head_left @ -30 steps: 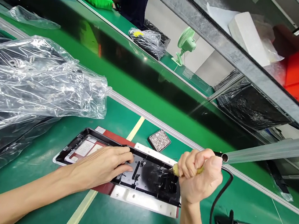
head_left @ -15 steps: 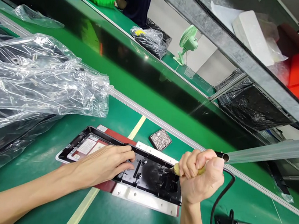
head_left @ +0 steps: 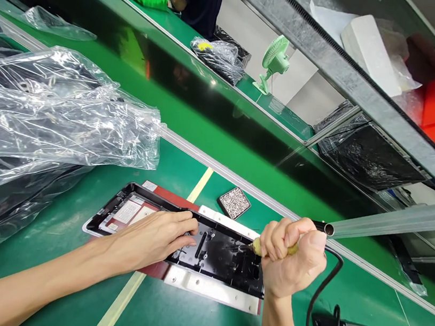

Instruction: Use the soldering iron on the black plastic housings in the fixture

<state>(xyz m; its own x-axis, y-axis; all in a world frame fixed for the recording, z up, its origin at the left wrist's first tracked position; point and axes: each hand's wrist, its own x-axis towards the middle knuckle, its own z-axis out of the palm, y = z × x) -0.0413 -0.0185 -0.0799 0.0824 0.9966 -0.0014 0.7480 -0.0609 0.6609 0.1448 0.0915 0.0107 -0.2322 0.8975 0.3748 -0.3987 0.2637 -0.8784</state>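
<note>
A heap of clear plastic bags (head_left: 45, 122) lies left of a black panel (head_left: 213, 249) flat on the green bench (head_left: 178, 325). The left hand (head_left: 154, 238) rests open, palm down, on the panel. The right hand (head_left: 293, 260) is fisted around a corded tool (head_left: 256, 247), its tip over the panel.

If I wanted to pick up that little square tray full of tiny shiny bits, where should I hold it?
Hold the small square tray by its dark outer edges, with fingers on two opposite sides, coming straight down from above. It lies flat on the green bench and is open on top, so keeping it level probably stops the tiny bits spilling. The space around it looks free, clear of the black panel.
</note>
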